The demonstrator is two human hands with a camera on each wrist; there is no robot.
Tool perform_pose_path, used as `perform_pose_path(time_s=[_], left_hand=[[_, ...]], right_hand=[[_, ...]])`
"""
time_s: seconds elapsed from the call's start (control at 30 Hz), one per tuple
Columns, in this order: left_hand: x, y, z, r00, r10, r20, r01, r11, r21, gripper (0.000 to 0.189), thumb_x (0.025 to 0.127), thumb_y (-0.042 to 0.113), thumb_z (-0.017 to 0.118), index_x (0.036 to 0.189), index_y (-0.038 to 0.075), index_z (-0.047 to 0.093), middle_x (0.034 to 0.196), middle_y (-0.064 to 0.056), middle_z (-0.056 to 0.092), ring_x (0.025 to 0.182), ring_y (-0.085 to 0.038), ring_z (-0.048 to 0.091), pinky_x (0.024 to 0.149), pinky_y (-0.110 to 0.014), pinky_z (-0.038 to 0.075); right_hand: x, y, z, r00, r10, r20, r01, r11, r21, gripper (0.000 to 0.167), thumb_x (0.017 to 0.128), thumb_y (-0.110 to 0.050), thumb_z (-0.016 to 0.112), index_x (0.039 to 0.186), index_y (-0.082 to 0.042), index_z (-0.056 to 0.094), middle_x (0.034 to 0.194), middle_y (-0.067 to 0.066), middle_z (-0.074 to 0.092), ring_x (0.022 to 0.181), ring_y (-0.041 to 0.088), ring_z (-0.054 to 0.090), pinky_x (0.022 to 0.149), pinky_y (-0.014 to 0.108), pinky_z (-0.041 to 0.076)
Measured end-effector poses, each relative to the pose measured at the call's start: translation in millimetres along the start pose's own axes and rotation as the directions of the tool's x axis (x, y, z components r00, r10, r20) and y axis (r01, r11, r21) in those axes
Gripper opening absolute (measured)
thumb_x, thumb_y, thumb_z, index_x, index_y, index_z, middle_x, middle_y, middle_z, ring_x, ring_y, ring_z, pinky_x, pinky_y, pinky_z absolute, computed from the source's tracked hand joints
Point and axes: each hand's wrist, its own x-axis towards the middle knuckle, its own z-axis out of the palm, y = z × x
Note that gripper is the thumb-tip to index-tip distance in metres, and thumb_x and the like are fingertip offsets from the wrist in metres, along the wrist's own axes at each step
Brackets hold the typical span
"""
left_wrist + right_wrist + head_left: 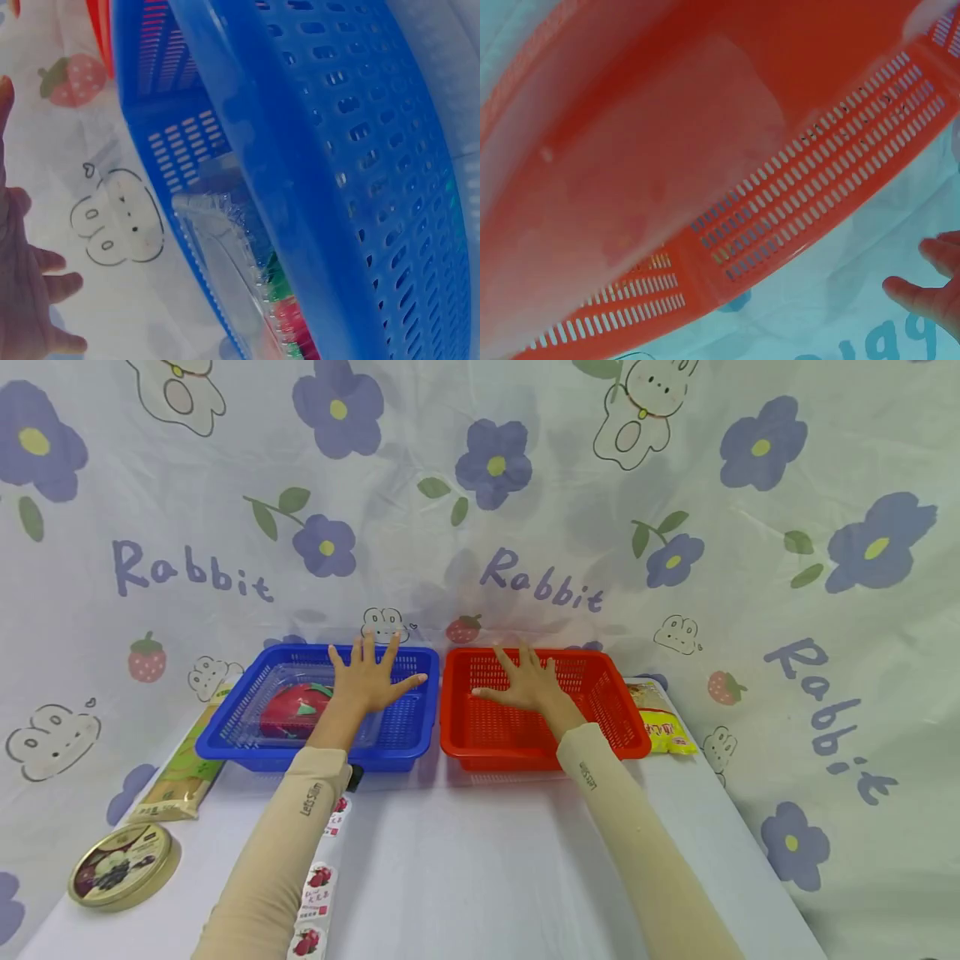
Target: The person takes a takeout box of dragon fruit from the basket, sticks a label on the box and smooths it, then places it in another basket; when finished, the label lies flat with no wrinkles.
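Note:
Fingers spread, my left hand (365,683) hovers over the right part of a blue plastic basket (408,760). Inside that basket lies a clear plastic box (258,706) with a red dragon fruit (296,710) in it, green tips showing. My right hand (531,683), also with fingers splayed and holding nothing, is over a red plastic basket (480,752). In the left wrist view the blue basket's rim (262,165) fills the middle, with the left fingers at the left edge. The right wrist view shows the red basket's slotted wall (817,165) and right fingertips at the right.
Left of the blue basket lie a long green-and-tan packet (180,777) and a round gold tin (123,864). A strip of dragon fruit stickers (318,889) runs beneath the left forearm. A yellow packet (663,722) sits right of the red basket. A patterned cloth (420,543) hangs behind.

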Motion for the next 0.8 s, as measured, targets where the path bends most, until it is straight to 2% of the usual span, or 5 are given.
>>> perform_pose_path(time_s=[0.1,0.23,0.4,0.63,0.8], left_hand=[[1.0,0.9,2.6,1.000,0.004,-0.007,-0.004,1.000,0.007,0.098,0.090,0.078,0.035,0.161,0.020,0.001,0.161,-0.032,0.005,0.147,-0.052,0.010,0.109,-0.077,-0.006],[0.2,2.5,4.6,1.000,0.008,-0.018,-0.008,1.000,0.016,0.098,0.090,0.079,0.035,0.161,0.021,0.000,0.159,-0.033,0.015,0.144,-0.053,0.019,0.110,-0.076,-0.001],[-2.3,3.2,5.5,1.000,0.007,-0.018,-0.007,1.000,0.022,0.098,0.090,0.078,0.037,0.161,0.021,0.000,0.156,-0.033,0.023,0.140,-0.054,0.028,0.110,-0.076,0.004],[-5.5,0.9,8.5,0.999,0.002,-0.044,-0.001,1.000,0.019,0.099,0.089,0.079,0.037,0.161,0.022,0.000,0.148,-0.036,0.032,0.134,-0.055,0.033,0.110,-0.076,0.013],[-5.6,-3.1,14.3,0.996,-0.008,-0.087,0.010,1.000,0.022,0.100,0.088,0.079,0.039,0.161,0.020,0.006,0.140,-0.035,0.040,0.128,-0.052,0.039,0.107,-0.075,0.021]], right_hand=[[-0.7,-3,2,1.000,-0.002,0.003,0.002,1.000,0.021,0.103,0.081,-0.083,0.046,0.161,-0.030,0.006,0.164,0.021,0.011,0.151,0.043,0.012,0.117,0.066,0.008],[-0.5,-5,5,1.000,-0.019,0.014,0.019,1.000,0.005,0.102,0.082,-0.084,0.044,0.160,-0.034,0.000,0.159,0.023,0.022,0.148,0.044,0.019,0.118,0.065,0.013],[-0.4,-8,7,0.999,-0.039,0.004,0.039,0.999,-0.003,0.103,0.081,-0.084,0.044,0.160,-0.034,0.002,0.151,0.024,0.032,0.142,0.043,0.029,0.116,0.064,0.019],[-1.0,-14,9,0.999,-0.032,0.034,0.030,0.999,0.037,0.102,0.081,-0.084,0.045,0.160,-0.036,0.001,0.160,0.022,0.022,0.149,0.043,0.019,0.118,0.062,0.016],[1.2,-16,13,0.998,-0.034,0.047,0.033,0.999,0.027,0.103,0.080,-0.086,0.043,0.159,-0.037,0.001,0.161,0.023,0.020,0.149,0.044,0.017,0.119,0.060,0.016]])
